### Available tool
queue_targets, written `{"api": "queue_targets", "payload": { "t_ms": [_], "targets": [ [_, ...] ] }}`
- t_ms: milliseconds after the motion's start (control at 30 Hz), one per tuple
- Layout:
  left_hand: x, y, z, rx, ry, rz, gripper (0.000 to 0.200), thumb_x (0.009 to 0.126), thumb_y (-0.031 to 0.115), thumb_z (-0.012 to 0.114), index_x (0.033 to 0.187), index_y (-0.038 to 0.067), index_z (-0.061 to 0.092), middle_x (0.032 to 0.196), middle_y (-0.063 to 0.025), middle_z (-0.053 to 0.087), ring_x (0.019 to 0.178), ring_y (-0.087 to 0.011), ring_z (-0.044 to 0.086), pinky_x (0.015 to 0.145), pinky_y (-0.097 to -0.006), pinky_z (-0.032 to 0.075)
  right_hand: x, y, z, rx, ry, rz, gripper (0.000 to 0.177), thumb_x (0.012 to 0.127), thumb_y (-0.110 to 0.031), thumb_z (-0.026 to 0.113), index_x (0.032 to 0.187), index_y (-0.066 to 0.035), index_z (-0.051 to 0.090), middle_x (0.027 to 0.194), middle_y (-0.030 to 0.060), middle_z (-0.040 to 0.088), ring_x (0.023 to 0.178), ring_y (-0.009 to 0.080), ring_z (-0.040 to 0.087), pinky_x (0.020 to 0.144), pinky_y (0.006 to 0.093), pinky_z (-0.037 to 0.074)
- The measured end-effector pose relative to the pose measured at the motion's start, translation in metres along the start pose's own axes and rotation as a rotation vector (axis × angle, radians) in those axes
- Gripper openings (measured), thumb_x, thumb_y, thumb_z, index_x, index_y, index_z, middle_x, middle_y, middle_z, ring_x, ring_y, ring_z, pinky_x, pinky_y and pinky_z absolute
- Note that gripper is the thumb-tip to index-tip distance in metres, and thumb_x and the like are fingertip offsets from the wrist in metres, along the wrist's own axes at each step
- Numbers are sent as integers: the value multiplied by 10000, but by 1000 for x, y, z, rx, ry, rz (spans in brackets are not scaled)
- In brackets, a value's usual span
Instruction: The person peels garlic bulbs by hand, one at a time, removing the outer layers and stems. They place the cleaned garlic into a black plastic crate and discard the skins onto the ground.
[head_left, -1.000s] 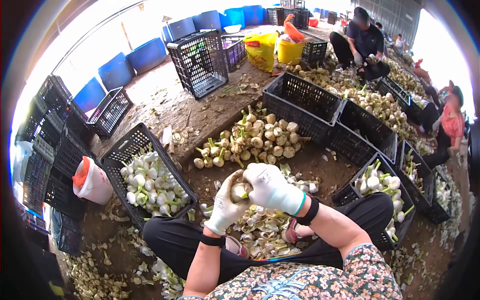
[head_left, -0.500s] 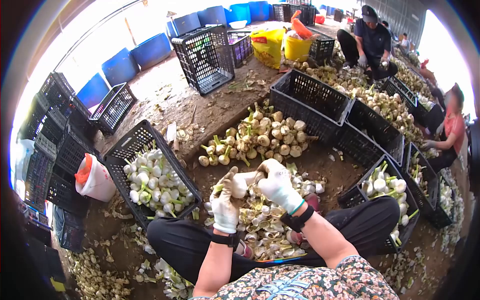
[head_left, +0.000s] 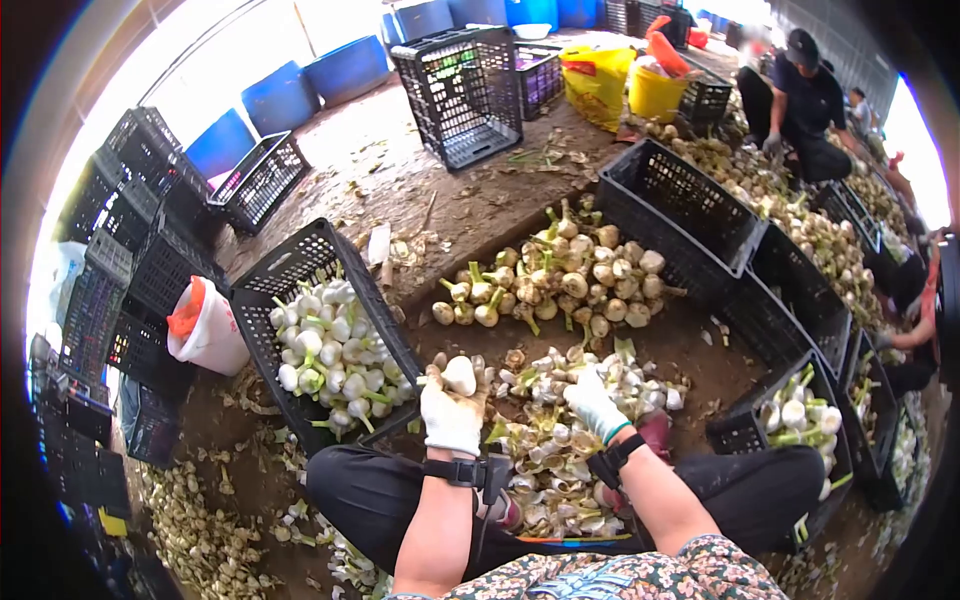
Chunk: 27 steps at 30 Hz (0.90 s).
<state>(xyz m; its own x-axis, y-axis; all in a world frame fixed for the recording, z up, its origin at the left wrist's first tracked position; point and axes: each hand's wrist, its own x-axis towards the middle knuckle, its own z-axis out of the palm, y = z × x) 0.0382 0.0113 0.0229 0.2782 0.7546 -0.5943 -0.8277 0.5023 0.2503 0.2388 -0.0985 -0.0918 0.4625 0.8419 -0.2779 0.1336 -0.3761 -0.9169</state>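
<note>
A peeled white garlic bulb (head_left: pixel 459 375) rests in my left hand (head_left: pixel 453 412), whose gloved fingers curl round it beside the right wall of a black crate (head_left: pixel 262 330) of cleaned garlic (head_left: pixel 335 350). My right hand (head_left: pixel 597 405), also in a white glove, is apart from the bulb, over the heap of garlic skins (head_left: pixel 550 470) between my legs. Its fingers blend into the pale skins behind them. Beyond both hands lies a pile of unpeeled garlic bulbs (head_left: pixel 560 275) with short green stems.
Black crates (head_left: pixel 680 215) line the right, one nearby holding trimmed garlic (head_left: pixel 800 415). A white bucket (head_left: pixel 208 335) stands left, near stacked crates (head_left: pixel 150 250). Farther off are a yellow bucket (head_left: pixel 656 97) and a seated person (head_left: pixel 803 105). Another person's arm (head_left: pixel 915 330) shows at the right edge.
My hands, together at the bulb before, have parted. The left has brought the bulb toward the left crate; the right has moved away over the skins. The view has shifted too.
</note>
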Motion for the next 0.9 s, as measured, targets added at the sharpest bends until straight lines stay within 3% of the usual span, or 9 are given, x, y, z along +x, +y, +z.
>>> {"api": "queue_targets", "payload": {
  "t_ms": [133,233,367,433,567,600,733,800,900],
  "targets": [
    [35,42,3,-148,181,115,259,1012,369,501,1045,132,602,967,-88,642,885,-287,619,798,-518,563,31,23,28,495,-175,420,258,914,-59,583,1142,38,656,981,124,711,778,220,686,621,316,554],
    [42,94,48,-270,-109,396,409,950,411,598,1116,43,535,1034,-136,640,895,-300,653,889,-548,566,49,15,31,431,-148,433,237,899,-48,569,1091,35,681,945,125,718,761,208,687,646,312,545],
    [51,110,68,-183,-284,415,388,948,335,626,1150,17,536,1047,-176,620,932,-332,651,891,-528,574,99,-30,39,-49,-12,23,262,880,-96,638,1110,21,687,929,107,728,770,149,631,720,300,504],
    [83,105,37,217,-48,795,370,918,139,667,1246,20,544,1134,-154,609,1012,-267,618,948,-397,527,130,-36,51,-78,34,-35,249,871,-106,657,1082,18,701,906,124,733,781,165,653,726,308,514],
    [98,180,24,1244,543,1520,561,836,30,670,1359,42,470,1271,-187,545,1123,-307,564,939,-424,478,150,-42,72,11,-49,-11,244,876,-111,672,1083,15,699,917,115,734,806,150,655,734,298,517],
    [92,193,35,1694,934,1657,574,818,92,701,1343,35,476,1276,-213,533,1127,-350,565,938,-462,474,145,-42,73,0,-54,-62,241,877,-104,665,1082,17,698,914,107,732,802,144,649,729,295,516],
    [133,296,-44,2148,717,814,648,795,323,732,1319,26,492,1173,-262,609,1084,-448,591,931,-483,480,113,-52,86,188,-221,152,235,916,-57,612,1117,49,673,952,67,716,771,110,635,716,250,515],
    [128,298,-44,2400,834,755,564,816,282,723,1272,12,530,1100,-257,658,1032,-423,636,902,-457,502,94,-72,94,164,-269,36,252,925,-88,616,1131,47,671,947,64,717,784,123,647,730,261,522],
    [94,285,-3,2067,587,886,313,867,181,680,1102,-9,598,1010,-210,696,929,-346,684,811,-430,530,65,-128,102,253,-389,-27,431,896,-185,671,1273,12,599,1076,129,702,983,169,654,889,301,505]
  ]
}}
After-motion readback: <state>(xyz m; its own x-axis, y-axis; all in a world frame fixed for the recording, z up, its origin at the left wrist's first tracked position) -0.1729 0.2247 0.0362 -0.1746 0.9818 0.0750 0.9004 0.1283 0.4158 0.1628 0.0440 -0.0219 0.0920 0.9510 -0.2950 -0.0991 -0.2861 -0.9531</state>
